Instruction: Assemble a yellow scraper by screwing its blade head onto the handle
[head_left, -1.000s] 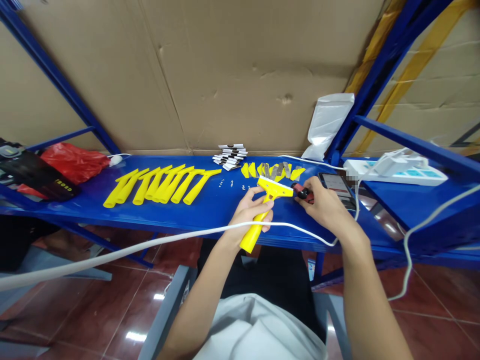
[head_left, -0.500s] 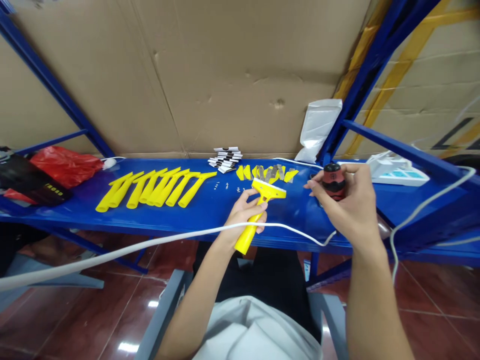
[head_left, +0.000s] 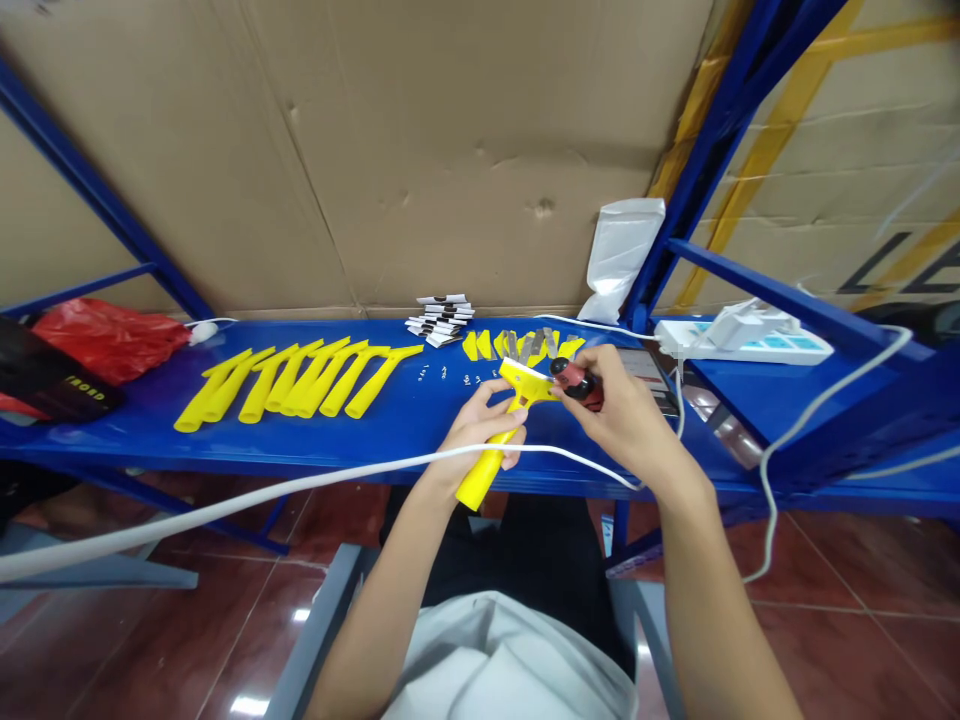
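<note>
My left hand [head_left: 480, 432] is closed around the handle of a yellow scraper [head_left: 486, 470], whose wide head tilts up and away from me. In my right hand [head_left: 611, 405] is a red-and-black screwdriver [head_left: 574, 383], one end of it close against the right side of the scraper head; the exact contact is hidden. Behind the head lie several yellow plates [head_left: 484, 345] and grey metal blades [head_left: 534, 346]. Tiny screws [head_left: 444, 373] are spread on the blue table left of my hands. More yellow scraper handles [head_left: 311, 380] rest in a row further left.
Folded black-and-white papers [head_left: 441, 320] are stacked at the back. A white cable [head_left: 300, 487] crosses in front of my left wrist. A power strip [head_left: 750, 340] and a white bag [head_left: 622, 255] are at right; a red bag [head_left: 112, 335] is at left. Blue posts frame the table [head_left: 150, 440].
My right hand has brought the screwdriver left to the scraper head and tilted it from upright. The left hand still holds the scraper. The whole view has shifted slightly.
</note>
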